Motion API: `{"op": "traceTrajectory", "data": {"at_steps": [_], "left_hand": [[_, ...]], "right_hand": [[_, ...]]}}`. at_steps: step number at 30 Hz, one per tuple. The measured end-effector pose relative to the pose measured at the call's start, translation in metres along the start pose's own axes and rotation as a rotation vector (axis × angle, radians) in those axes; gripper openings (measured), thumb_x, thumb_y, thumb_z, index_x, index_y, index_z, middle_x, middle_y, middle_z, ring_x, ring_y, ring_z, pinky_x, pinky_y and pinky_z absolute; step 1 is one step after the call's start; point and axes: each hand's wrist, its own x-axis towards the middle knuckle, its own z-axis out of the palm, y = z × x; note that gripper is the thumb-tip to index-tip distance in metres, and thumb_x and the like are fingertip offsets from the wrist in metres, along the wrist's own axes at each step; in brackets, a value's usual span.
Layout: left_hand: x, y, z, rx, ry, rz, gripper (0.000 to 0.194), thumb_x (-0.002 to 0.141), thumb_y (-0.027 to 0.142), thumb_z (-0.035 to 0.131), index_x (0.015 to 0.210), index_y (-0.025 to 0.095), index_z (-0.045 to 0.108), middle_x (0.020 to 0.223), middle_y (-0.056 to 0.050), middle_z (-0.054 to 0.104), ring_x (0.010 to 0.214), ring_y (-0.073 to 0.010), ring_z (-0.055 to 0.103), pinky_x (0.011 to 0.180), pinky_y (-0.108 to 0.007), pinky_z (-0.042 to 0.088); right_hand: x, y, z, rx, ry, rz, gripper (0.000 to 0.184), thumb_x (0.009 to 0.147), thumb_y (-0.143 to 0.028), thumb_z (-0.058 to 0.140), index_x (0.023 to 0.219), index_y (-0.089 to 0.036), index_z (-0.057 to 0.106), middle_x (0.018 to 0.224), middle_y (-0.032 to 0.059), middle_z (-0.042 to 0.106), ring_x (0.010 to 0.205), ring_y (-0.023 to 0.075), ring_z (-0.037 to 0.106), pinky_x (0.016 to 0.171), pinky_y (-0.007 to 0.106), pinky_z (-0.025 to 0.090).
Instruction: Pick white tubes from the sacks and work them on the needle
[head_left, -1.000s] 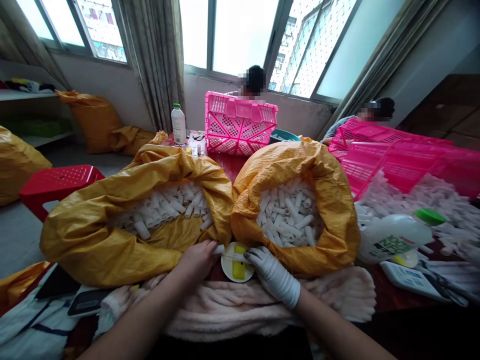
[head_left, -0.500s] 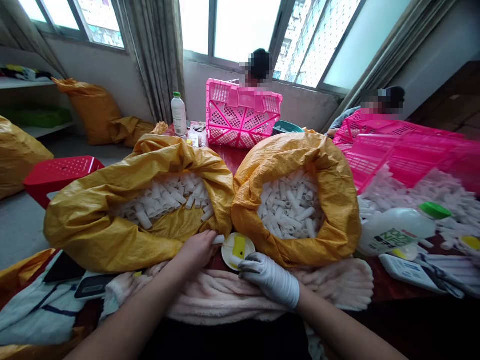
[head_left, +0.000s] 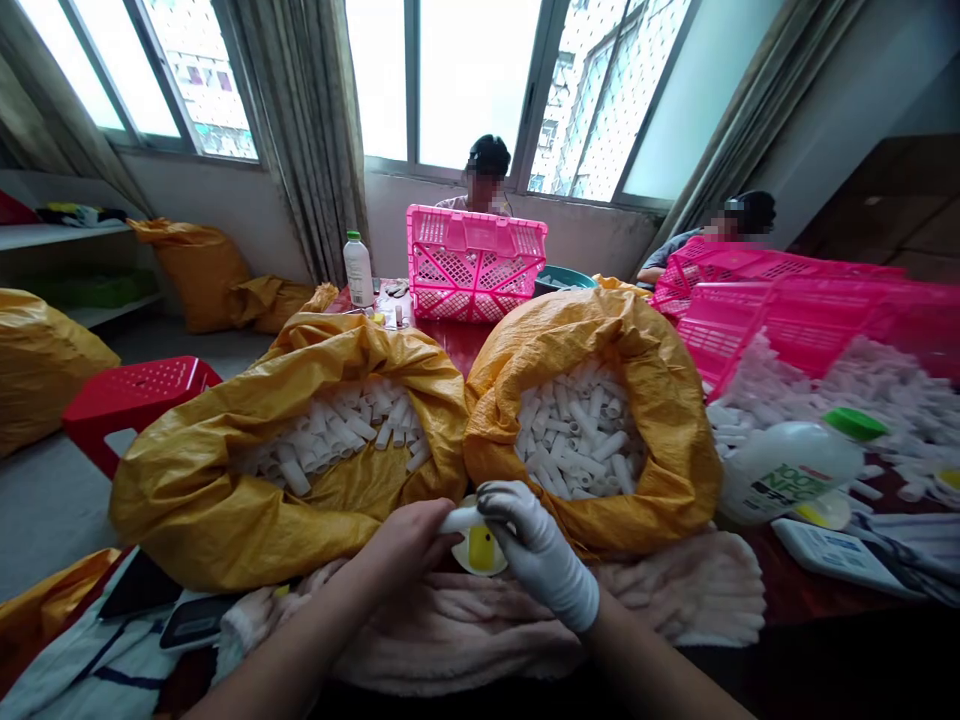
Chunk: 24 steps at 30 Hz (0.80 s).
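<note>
My bare left hand (head_left: 412, 540) grips one end of a short white plastic tube (head_left: 460, 519). My right hand (head_left: 532, 545), in a white glove with darkened fingertips, closes its fingers around the tube's other end. Just below the tube is a small round dish (head_left: 463, 556) with a yellow piece (head_left: 481, 548) in it, partly covered by my hands. Beyond my left hand an open yellow sack (head_left: 225, 440) holds many white tubes (head_left: 330, 435). A second yellow sack (head_left: 675, 450) of similar tubes (head_left: 577, 430) stands beyond my right hand.
A pinkish cloth (head_left: 675, 590) lies along the table's near edge. To the right are a white bottle with a green cap (head_left: 795, 465), a calculator-like device (head_left: 840, 560) and piled tubes. Pink baskets (head_left: 480, 265) stand farther back, with two people behind. A red stool (head_left: 142, 400) is left.
Both hands have come together above the dish, raising the tube. My right fingers have moved from the dish onto the tube's end. The camera view has tilted up slightly.
</note>
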Motion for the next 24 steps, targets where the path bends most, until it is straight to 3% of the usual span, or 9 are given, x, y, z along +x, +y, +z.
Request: {"op": "traceTrajectory", "data": {"at_steps": [1,3,6,8,13,16,18,21,24], "left_hand": [[-0.001,0.002,0.001,0.022,-0.015,0.032,0.023,0.083,0.04,0.042,0.086,0.019,0.052,0.079,-0.001,0.059,0.073,-0.0131,0.054,0.067,-0.023,0.041],[-0.001,0.008,0.002,0.119,-0.011,0.081,0.027,0.084,0.042,0.04,0.081,0.018,0.052,0.074,-0.002,0.059,0.069,-0.0136,0.054,0.065,-0.025,0.04],[0.0,0.019,0.0,0.27,-0.018,0.063,0.029,0.083,0.042,0.039,0.077,0.017,0.052,0.069,-0.003,0.059,0.063,-0.0146,0.054,0.06,-0.026,0.038],[0.0,0.027,-0.003,0.263,-0.086,0.036,0.029,0.082,0.042,0.04,0.077,0.016,0.053,0.067,-0.003,0.058,0.06,-0.0144,0.053,0.056,-0.025,0.036],[-0.008,0.039,-0.008,-0.236,-0.346,0.007,0.034,0.081,0.046,0.04,0.077,0.016,0.054,0.065,0.0,0.052,0.057,-0.0098,0.046,0.05,-0.019,0.033],[-0.018,0.041,0.004,-0.666,-0.543,-0.013,0.045,0.08,0.055,0.039,0.081,0.014,0.056,0.064,0.001,0.049,0.057,-0.0083,0.044,0.052,-0.018,0.036],[-0.024,0.044,0.011,-0.829,-0.659,-0.005,0.056,0.08,0.061,0.031,0.087,0.013,0.057,0.065,0.0,0.05,0.056,-0.0085,0.045,0.051,-0.018,0.038],[-0.021,0.047,0.005,-0.702,-0.705,0.041,0.053,0.079,0.06,0.033,0.097,0.017,0.058,0.075,-0.002,0.057,0.063,-0.0121,0.052,0.057,-0.022,0.043],[0.001,0.033,-0.025,-0.271,-0.481,0.016,0.031,0.08,0.042,0.047,0.104,0.026,0.056,0.093,-0.003,0.061,0.084,-0.0177,0.055,0.074,-0.028,0.042]], "right_hand": [[0.0,-0.004,-0.002,-0.048,-0.063,-0.036,0.022,0.081,-0.017,0.048,0.101,-0.023,0.055,0.107,0.0057,0.055,0.102,0.0176,0.05,0.091,0.036,0.041],[0.001,-0.007,-0.003,-0.084,-0.092,0.038,0.023,0.083,-0.022,0.046,0.105,-0.021,0.053,0.104,0.0061,0.056,0.098,0.0172,0.052,0.087,0.034,0.043],[0.003,-0.005,0.001,-0.033,-0.015,0.332,0.021,0.085,-0.035,0.042,0.081,-0.018,0.054,0.071,0.0002,0.055,0.066,0.0122,0.053,0.062,0.025,0.046],[0.002,-0.004,0.006,0.018,0.018,0.419,0.029,0.085,-0.039,0.04,0.066,-0.018,0.048,0.057,-0.0038,0.044,0.052,0.0087,0.044,0.05,0.021,0.04],[-0.021,-0.015,0.009,0.026,0.057,0.269,0.026,0.086,-0.034,0.039,0.068,-0.018,0.048,0.06,-0.0027,0.047,0.054,0.0087,0.046,0.052,0.02,0.041],[-0.036,-0.028,0.007,-0.101,0.042,0.124,0.024,0.086,-0.03,0.038,0.07,-0.019,0.052,0.061,-0.0007,0.053,0.057,0.0107,0.051,0.056,0.022,0.045],[-0.044,-0.035,0.003,-0.195,-0.009,0.034,0.024,0.085,-0.029,0.039,0.069,-0.02,0.054,0.062,0.0008,0.056,0.059,0.0127,0.054,0.058,0.023,0.047],[-0.067,-0.036,-0.014,-0.299,-0.01,0.066,0.017,0.081,-0.032,0.045,0.075,-0.024,0.059,0.069,0.0031,0.064,0.064,0.0167,0.06,0.06,0.027,0.051],[-0.114,-0.027,-0.05,-0.411,0.197,0.403,0.018,0.072,-0.041,0.053,0.086,-0.032,0.061,0.078,0.0041,0.068,0.069,0.0233,0.064,0.061,0.033,0.055]]}}
